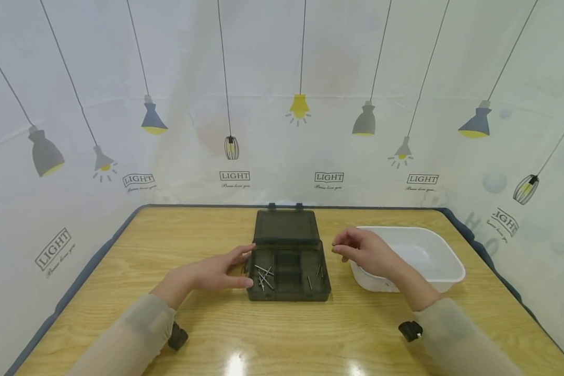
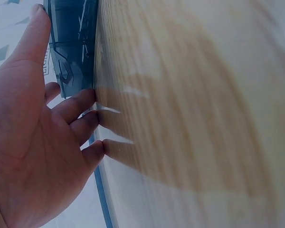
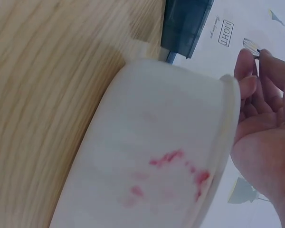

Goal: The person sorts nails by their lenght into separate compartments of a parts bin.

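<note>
A dark translucent plastic box lies with its lid tipped back on the table. In its left compartment is a loose pile of thin, screw-like metal pieces; a few more lie in the right compartment. My left hand rests against the box's left side, thumb and fingers extended. To the right of the box, above the near-left rim of a white tub, is my right hand. Its thumb and index fingertip pinch a small dark metal piece, mostly hidden by the fingers.
The wooden table has a dark edge along its back and sides. Behind it hangs a pale backdrop printed with lamps. Reddish marks show on the tub's outer wall. Dark wrist devices sit below both sleeves.
</note>
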The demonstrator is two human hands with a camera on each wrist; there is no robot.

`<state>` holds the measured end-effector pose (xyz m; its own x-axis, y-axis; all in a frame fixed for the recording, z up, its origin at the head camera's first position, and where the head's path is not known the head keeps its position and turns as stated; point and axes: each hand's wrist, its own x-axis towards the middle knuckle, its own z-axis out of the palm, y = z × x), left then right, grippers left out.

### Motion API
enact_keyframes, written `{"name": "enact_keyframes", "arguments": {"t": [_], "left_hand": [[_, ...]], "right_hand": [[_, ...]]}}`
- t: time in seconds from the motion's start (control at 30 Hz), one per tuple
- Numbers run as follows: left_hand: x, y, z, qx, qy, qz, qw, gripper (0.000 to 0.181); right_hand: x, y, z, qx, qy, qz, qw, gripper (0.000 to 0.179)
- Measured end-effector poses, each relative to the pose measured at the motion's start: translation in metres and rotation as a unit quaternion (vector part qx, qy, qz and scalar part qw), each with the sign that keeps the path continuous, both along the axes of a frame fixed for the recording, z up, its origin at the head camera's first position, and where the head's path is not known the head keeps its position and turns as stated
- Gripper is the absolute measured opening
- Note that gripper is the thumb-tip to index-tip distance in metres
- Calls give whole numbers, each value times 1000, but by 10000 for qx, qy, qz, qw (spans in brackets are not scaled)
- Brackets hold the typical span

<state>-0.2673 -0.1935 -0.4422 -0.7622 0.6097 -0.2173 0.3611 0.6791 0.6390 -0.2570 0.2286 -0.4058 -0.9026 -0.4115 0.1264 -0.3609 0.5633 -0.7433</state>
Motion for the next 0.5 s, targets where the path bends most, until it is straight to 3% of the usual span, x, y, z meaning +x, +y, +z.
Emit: {"name": "enact_keyframes", "arguments": {"t": [0.23,0.5], "left_hand": [[1,0,2,45,-56,18,10000,103],[-1,-1,0,24,-26,-2,10000,103]], "right_hand": [[0,-15,2,49,47,22,10000,11],[0,-29,-1,-17,-263,98,9996,11]]}}
